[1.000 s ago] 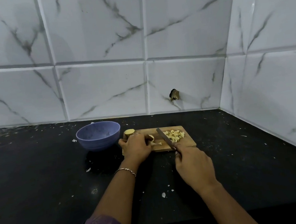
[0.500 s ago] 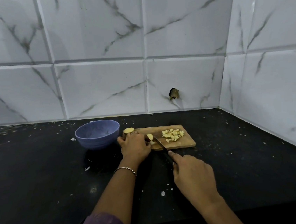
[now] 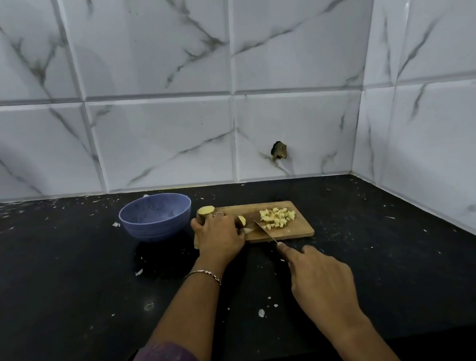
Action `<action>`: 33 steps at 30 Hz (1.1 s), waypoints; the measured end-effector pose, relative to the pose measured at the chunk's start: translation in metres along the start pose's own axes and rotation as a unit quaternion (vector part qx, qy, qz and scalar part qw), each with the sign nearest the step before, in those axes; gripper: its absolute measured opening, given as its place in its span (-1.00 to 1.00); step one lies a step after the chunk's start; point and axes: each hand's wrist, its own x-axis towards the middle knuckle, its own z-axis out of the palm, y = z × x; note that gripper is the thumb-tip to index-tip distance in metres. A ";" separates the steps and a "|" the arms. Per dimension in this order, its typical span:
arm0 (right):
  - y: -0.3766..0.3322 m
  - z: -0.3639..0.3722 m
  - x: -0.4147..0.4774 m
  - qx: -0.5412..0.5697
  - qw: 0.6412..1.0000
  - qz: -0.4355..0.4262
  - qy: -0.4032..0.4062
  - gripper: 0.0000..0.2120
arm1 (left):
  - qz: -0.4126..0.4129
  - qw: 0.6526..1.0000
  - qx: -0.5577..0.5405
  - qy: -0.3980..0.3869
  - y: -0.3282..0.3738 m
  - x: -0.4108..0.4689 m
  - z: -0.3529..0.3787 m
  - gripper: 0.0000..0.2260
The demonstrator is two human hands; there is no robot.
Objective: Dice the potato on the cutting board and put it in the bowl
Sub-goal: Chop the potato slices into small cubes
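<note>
Nearest me, just short of the near edge of the cutting board [image 3: 295, 231], the right hand [image 3: 321, 283] is wrapped round the handle of the knife [image 3: 264, 230], with the forefinger laid straight along its back. The blade slants up across the board's near edge. At the board's left end the left hand [image 3: 219, 235] curls its fingers down over a potato piece [image 3: 241, 220]. Diced potato [image 3: 277, 217] lies heaped on the board's right half. A second chunk [image 3: 205, 211] sits at its far left corner. The blue bowl [image 3: 155, 217] stands just left of the board.
</note>
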 end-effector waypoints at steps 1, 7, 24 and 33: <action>0.002 0.000 0.001 0.001 1.000 0.005 0.005 -0.48 | 0.001 1.000 -0.001 0.001 0.000 0.000 0.000 -0.77; 0.003 -0.001 0.002 0.054 0.998 0.028 0.018 -0.53 | 0.007 1.000 -0.004 0.008 0.005 0.001 0.001 -0.78; -0.007 0.003 0.009 0.125 0.992 -0.005 -0.010 -0.53 | 0.017 1.000 -0.002 -0.007 0.013 0.007 0.008 -0.79; -0.015 0.004 0.014 0.043 0.997 -0.056 -0.014 -0.45 | 0.012 1.000 -0.014 -0.002 0.013 0.008 0.010 -0.81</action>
